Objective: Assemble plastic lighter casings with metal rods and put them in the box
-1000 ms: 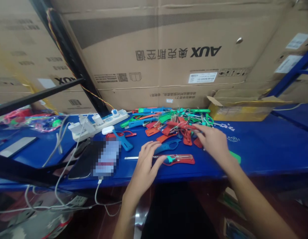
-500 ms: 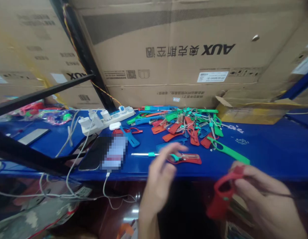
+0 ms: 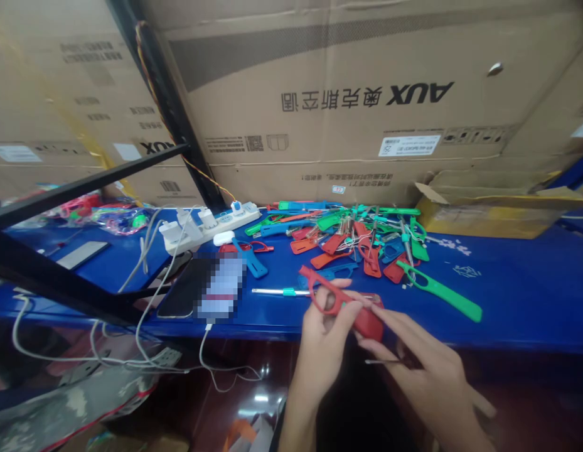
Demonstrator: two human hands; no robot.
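Note:
Between my hands is a red plastic lighter casing (image 3: 370, 325), tilted above the table's front edge. My left hand (image 3: 319, 342) pinches it near the finger loop, thumb on top. My right hand (image 3: 420, 367) grips its wide lower end. A thin metal rod (image 3: 381, 361) sticks out from under my right fingers; its other end is hidden. Just behind lies the silver tube of a lighter (image 3: 272, 291) with a teal collar, partly covered by my left hand. A green lighter casing (image 3: 449, 297) rests to the right.
A heap of red, blue and green lighter parts (image 3: 347, 232) lies at the back of the blue table (image 3: 517, 276). To the left are a phone (image 3: 220, 285), a white power strip (image 3: 229, 220) and loose cables. An open cardboard box (image 3: 484, 210) stands back right.
My right hand has brought the red casing left and up to my left hand. My left hand, empty before, now holds it too. The view has shifted slightly.

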